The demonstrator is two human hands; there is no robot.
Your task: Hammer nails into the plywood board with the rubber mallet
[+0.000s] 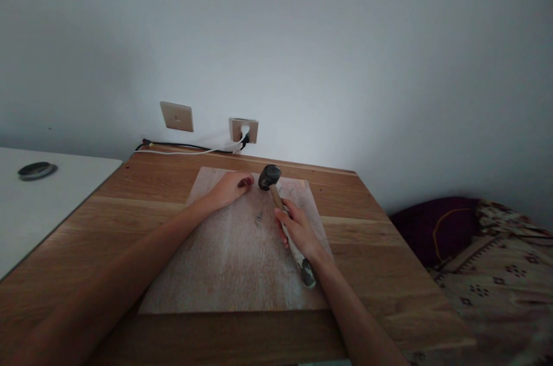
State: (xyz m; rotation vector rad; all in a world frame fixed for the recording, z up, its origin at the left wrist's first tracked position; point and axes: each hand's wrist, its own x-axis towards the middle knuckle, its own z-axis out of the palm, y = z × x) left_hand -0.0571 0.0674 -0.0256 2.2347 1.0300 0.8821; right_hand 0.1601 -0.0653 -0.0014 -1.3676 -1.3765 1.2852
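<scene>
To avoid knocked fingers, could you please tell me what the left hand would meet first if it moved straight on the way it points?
The left hand would most likely meet the head of the club hammer that the right hand grips, though the head's height above the board is unclear.

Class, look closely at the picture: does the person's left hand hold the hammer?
No, the right hand grips the hammer by its handle, while the left hand is apart from it.
</scene>
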